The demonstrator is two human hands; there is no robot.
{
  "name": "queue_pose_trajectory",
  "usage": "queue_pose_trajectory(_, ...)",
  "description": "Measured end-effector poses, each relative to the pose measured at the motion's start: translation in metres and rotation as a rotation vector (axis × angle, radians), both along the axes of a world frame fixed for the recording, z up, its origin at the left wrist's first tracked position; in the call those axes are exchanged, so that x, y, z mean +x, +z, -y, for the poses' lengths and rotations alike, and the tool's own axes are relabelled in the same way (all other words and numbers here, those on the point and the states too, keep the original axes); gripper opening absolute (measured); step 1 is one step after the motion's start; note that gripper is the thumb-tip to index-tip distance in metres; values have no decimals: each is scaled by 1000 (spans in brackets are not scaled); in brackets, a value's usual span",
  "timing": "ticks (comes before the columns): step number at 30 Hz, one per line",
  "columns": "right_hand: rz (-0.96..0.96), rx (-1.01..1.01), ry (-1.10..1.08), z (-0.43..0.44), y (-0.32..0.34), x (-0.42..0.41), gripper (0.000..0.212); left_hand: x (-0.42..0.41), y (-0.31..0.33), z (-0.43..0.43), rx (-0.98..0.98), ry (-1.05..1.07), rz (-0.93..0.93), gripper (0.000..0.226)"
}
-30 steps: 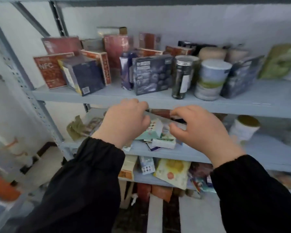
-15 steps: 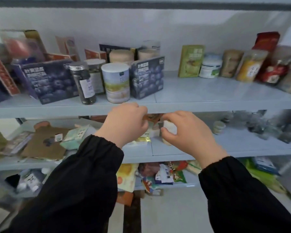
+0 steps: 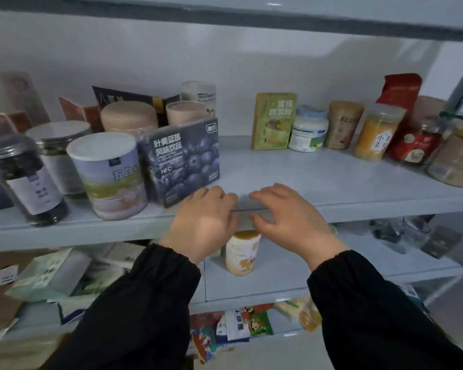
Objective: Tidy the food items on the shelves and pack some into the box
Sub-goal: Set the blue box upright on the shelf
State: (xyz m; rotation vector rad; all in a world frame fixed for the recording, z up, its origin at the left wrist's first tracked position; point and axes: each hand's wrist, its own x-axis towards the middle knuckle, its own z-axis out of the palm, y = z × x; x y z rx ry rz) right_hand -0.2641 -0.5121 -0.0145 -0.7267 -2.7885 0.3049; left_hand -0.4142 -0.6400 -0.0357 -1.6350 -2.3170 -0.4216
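Shelf edge (image 3: 372,209): L+R hands (image 3: 202,222) (image 3: 292,222) half-open

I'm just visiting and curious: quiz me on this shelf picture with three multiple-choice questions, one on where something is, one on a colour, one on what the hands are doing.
1. Where does the yellow-lidded can stand?
A) upper shelf
B) middle shelf
C) in a hand

2. What colour is the box beside the white tub?
A) green
B) purple
C) black

3. What do the left hand and right hand hold?
A) a jar each
B) one box together
C) nothing

Answers:
1 B, it stands on the middle shelf, below both hands.
2 A, its front is green.
3 C, the fingers curl loosely round nothing.
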Motion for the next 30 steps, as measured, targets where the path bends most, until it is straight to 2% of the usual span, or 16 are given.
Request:
queue_pose_trajectory(3,-18,-33,-11,-34,-9,-6,50,-8,-13,-29,-64,19,20,36)
queue_pose_trajectory(5,16,-99,4,-53,-17,-16,53,-12,-16,-40,-21,53,10,40)
queue_pose_trajectory(9,147,-48,130,-79,-22,-46,54,-13,-15,-47,13,107,-1,47)
queue_pose_trajectory(11,216,-62,221,-92,-16,-56,59,-12,-6,-45,171,109,-62,36)
queue_pose_trajectory(13,295,-87,331,-109,-7,-64,67,-12,6,-41,469,180,-189,26)
queue_pose_trajectory(15,363,-99,439,-130,-1,-76,74,-19,22,-37,657,335,-289,37)
queue_pose_trajectory(16,379,-106,499,-142,1,-83,76,-24,29,-35,665,419,-295,46)
queue_pose_trajectory(19,396,-112,660,-174,4,-100,76,-33,44,-30,496,631,-231,66)
queue_pose_trajectory(21,371,-92,721,-189,3,-107,72,-35,52,-33,351,729,-193,66)
queue_pose_trajectory(23,317,-80,760,-198,-1,-112,68,-36,58,-36,326,750,-181,58)
queue_pose_trajectory(25,255,-95,788,-203,-9,-117,63,-37,62,-37,413,706,-166,45)
queue_pose_trajectory(27,202,-133,795,-208,-16,-119,59,-33,63,-38,533,677,-75,35)
queue_pose_trajectory(30,154,-172,812,-212,-21,-120,56,-18,60,-43,728,666,200,55)
